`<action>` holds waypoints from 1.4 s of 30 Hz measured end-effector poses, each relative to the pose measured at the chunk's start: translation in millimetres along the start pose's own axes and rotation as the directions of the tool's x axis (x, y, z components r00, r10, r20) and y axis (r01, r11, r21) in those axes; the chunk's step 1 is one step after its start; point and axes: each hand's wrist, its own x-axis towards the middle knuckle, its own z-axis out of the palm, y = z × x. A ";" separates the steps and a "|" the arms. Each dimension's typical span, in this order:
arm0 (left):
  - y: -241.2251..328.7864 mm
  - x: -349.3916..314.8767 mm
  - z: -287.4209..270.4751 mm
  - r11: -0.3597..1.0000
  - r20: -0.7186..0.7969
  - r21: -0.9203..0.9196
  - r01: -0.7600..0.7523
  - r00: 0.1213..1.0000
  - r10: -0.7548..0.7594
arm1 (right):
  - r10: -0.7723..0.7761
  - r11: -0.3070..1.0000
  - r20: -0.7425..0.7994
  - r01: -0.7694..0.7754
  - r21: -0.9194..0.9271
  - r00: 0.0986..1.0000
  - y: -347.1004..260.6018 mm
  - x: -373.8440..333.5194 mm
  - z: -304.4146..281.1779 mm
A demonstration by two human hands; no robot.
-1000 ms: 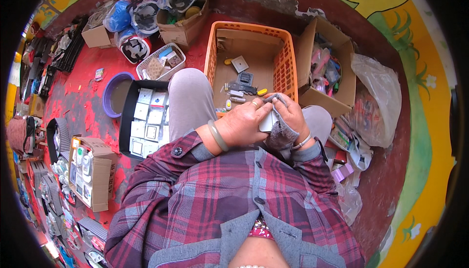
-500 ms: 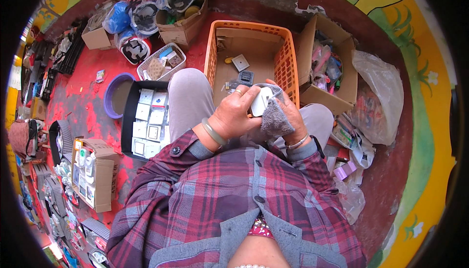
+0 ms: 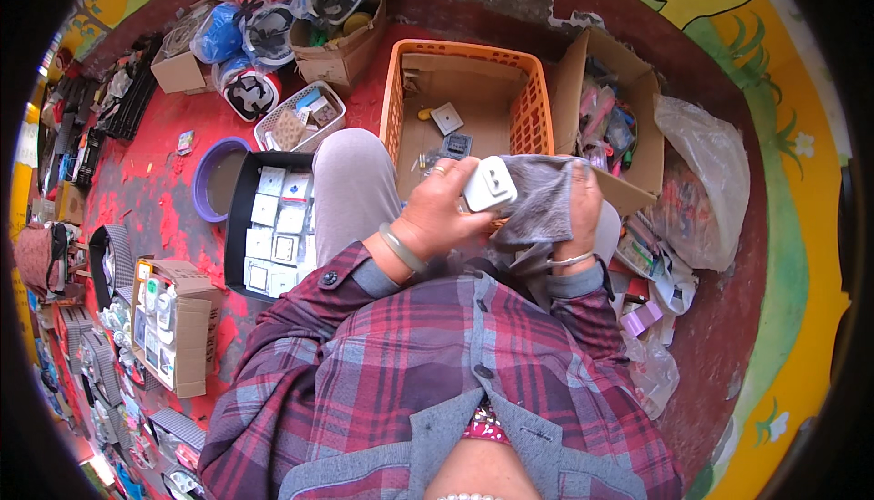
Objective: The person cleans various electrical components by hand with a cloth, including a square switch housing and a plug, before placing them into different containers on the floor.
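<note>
My left hand grips a white, rounded electrical fitting between thumb and fingers. It looks like a wall socket, with a raised middle and small dark marks. My right hand is closed on one end of a grey cloth, which stretches across to the fitting's right side. Both hands are above my lap, at the near side of an orange plastic basket. Inside it lie a square white plate and a dark grey square box.
Left of my knee stands a black box with several white fittings. A purple basin and a white basket are beyond it. An open cardboard box stands right of the orange basket, near a clear plastic bag.
My right hand has moved right, drawing the cloth out from around the fitting and stretching it. The fitting has turned in my left hand, which stays in nearly the same place.
</note>
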 end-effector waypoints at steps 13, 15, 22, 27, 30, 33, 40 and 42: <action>-26.6 -7.6 16.8 0.935 -0.049 -0.354 -0.011 0.999 -0.007 | 0.189 0.822 0.391 -0.363 0.438 0.901 -23.3 -24.4 35.5; -24.8 -6.2 13.9 0.951 -0.096 -0.305 -0.052 0.995 0.024 | 0.199 0.833 0.420 -0.379 0.404 0.885 -9.6 -33.9 47.5; -20.9 -4.1 6.0 0.988 -0.119 -0.131 -0.086 0.990 0.070 | 0.235 0.899 0.367 -0.344 0.271 0.900 -7.4 -34.2 41.1; -28.1 -2.2 5.7 0.988 -0.086 -0.143 -0.065 0.995 0.053 | 0.228 0.917 0.366 -0.325 0.230 0.902 -6.9 -35.2 34.1; -23.1 -5.9 8.4 0.981 -0.027 -0.133 -0.139 0.990 0.136 | 0.233 0.915 0.316 -0.317 0.249 0.920 -2.4 -32.3 33.3; -18.6 -5.4 8.1 0.962 0.060 -0.124 -0.243 0.966 0.252 | 0.292 0.882 0.297 -0.376 0.283 0.909 -0.3 -24.2 28.5; -16.8 12.5 -23.3 0.963 0.367 -0.147 -0.227 0.892 0.266 | 0.459 0.754 0.525 -0.627 0.196 0.717 -3.3 -14.6 8.0; -21.3 16.6 -25.6 0.968 0.304 -0.138 -0.211 0.921 0.244 | 0.459 0.741 0.499 -0.626 0.241 0.735 -0.8 -14.7 8.3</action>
